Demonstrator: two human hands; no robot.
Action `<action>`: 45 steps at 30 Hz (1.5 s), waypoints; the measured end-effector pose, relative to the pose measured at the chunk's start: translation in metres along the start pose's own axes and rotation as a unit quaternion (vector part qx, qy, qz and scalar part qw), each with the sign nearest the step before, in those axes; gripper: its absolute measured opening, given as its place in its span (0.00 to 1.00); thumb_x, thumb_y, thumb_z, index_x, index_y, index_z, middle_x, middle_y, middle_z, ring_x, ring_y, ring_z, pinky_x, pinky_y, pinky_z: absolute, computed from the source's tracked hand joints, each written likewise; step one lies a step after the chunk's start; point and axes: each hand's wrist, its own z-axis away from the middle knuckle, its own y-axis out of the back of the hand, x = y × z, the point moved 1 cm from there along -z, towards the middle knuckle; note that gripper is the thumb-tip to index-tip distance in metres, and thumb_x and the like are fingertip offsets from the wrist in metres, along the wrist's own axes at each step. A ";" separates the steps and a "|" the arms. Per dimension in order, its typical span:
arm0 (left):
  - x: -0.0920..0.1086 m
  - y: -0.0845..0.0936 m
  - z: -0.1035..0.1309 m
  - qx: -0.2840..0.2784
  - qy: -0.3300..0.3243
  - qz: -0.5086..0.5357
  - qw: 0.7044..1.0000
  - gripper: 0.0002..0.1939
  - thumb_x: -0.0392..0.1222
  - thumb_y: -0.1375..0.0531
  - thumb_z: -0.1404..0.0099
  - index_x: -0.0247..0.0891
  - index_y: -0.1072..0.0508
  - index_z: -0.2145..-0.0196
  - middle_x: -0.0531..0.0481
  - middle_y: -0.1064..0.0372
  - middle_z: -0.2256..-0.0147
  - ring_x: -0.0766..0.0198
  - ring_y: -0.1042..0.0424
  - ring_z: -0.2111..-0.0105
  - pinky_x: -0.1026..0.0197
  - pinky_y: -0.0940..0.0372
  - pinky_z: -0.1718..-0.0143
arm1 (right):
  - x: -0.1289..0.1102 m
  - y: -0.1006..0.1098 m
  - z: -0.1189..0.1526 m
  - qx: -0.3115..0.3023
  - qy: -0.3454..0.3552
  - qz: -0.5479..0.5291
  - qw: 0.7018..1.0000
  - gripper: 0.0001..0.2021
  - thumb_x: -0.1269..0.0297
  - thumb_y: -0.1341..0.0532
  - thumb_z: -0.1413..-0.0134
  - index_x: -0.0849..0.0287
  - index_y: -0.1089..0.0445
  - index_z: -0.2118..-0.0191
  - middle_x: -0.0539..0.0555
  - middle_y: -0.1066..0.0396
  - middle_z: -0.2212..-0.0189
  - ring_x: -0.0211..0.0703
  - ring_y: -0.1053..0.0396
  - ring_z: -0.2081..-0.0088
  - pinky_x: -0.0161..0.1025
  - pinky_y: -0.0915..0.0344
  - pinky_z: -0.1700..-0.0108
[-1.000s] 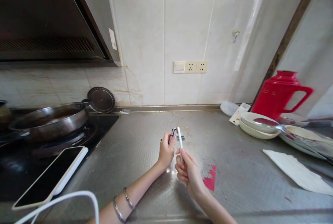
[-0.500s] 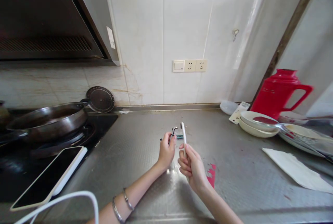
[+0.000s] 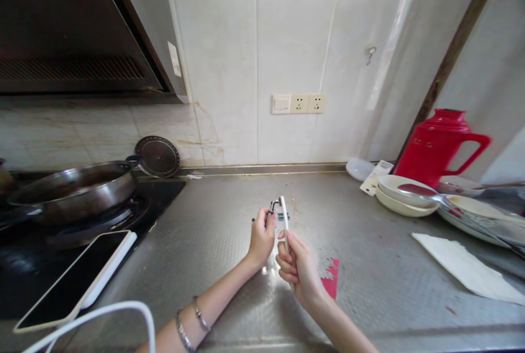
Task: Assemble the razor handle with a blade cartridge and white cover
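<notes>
My left hand is closed around a small black tool with a shiny bent metal end. Its exact kind is hard to make out. In my right hand a slim white stick, slightly curved, is gripped upright in a fist. The stick's top end is at the metal end of the black tool; whether they touch I cannot tell. Just behind the two tips, a small dark greenish patch shows, too small to name. Both hands are above the steel countertop.
At left are a pan on the black cooktop, a phone and a white cable. A red scrap lies by my right wrist. Bowls, white paper and a red thermos jug are at right.
My right hand has shifted slightly left and down, bringing the white stick's top over to the black tool's metal end. The left hand has stayed nearly in place.
</notes>
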 end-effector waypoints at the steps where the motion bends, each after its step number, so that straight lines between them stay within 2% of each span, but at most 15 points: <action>1: -0.001 0.000 0.000 -0.001 0.001 0.001 1.000 0.13 0.50 0.50 0.36 0.37 0.36 0.65 0.57 0.43 0.78 0.69 0.41 0.77 0.67 0.46 0.75 | 0.002 0.000 0.001 0.000 -0.007 0.001 1.000 0.19 0.47 0.37 0.57 0.56 0.41 0.69 0.38 0.53 0.87 0.24 0.65 0.87 0.25 0.69 0.87; 9: 0.002 0.001 -0.001 0.014 -0.009 -0.003 1.000 0.13 0.50 0.50 0.36 0.37 0.36 0.66 0.55 0.40 0.76 0.68 0.39 0.75 0.66 0.44 0.72 | -0.005 -0.003 -0.001 -0.001 0.016 -0.004 1.000 0.18 0.48 0.37 0.57 0.56 0.40 0.69 0.38 0.53 0.87 0.24 0.65 0.87 0.25 0.69 0.87; 15: 0.000 0.001 -0.002 0.012 0.003 0.002 1.000 0.13 0.50 0.50 0.36 0.37 0.35 0.65 0.56 0.41 0.77 0.69 0.41 0.77 0.66 0.45 0.74 | 0.002 -0.003 0.002 -0.007 -0.009 0.007 1.000 0.19 0.46 0.38 0.57 0.56 0.41 0.69 0.38 0.53 0.87 0.24 0.65 0.88 0.24 0.69 0.88; 21: 0.001 0.002 -0.003 0.023 -0.014 -0.004 1.000 0.12 0.48 0.49 0.37 0.37 0.35 0.65 0.55 0.38 0.74 0.68 0.39 0.74 0.66 0.44 0.71 | -0.010 -0.004 -0.002 -0.002 0.030 0.046 0.998 0.19 0.46 0.37 0.58 0.56 0.40 0.69 0.38 0.52 0.87 0.23 0.64 0.88 0.24 0.68 0.88; 27: -0.002 0.001 -0.003 0.013 -0.012 0.004 1.000 0.11 0.47 0.49 0.37 0.37 0.35 0.64 0.54 0.37 0.74 0.68 0.39 0.74 0.67 0.43 0.72 | 0.006 -0.003 0.003 0.025 0.003 0.072 0.997 0.23 0.43 0.36 0.62 0.57 0.39 0.69 0.38 0.51 0.87 0.23 0.61 0.88 0.24 0.67 0.88; 33: -0.002 0.001 -0.002 0.014 -0.013 0.011 1.000 0.13 0.49 0.49 0.36 0.37 0.34 0.63 0.53 0.36 0.72 0.67 0.36 0.72 0.66 0.41 0.70 | 0.002 -0.002 -0.002 0.030 0.065 0.093 0.993 0.23 0.43 0.36 0.61 0.57 0.38 0.67 0.38 0.50 0.86 0.23 0.61 0.89 0.24 0.66 0.88; 38: -0.001 0.001 -0.001 0.005 -0.009 0.008 1.000 0.12 0.48 0.49 0.36 0.37 0.35 0.64 0.54 0.37 0.73 0.67 0.37 0.73 0.66 0.42 0.71 | 0.006 0.001 -0.001 0.040 0.055 0.118 0.991 0.23 0.42 0.36 0.61 0.57 0.38 0.68 0.39 0.49 0.85 0.23 0.59 0.88 0.25 0.65 0.88; 45: -0.002 0.001 -0.001 0.003 -0.016 0.022 1.000 0.12 0.49 0.49 0.36 0.37 0.34 0.64 0.52 0.35 0.71 0.66 0.36 0.71 0.65 0.41 0.69 | 0.003 0.002 -0.008 0.041 0.079 0.135 0.987 0.24 0.41 0.38 0.61 0.57 0.38 0.67 0.38 0.50 0.86 0.23 0.60 0.89 0.25 0.64 0.88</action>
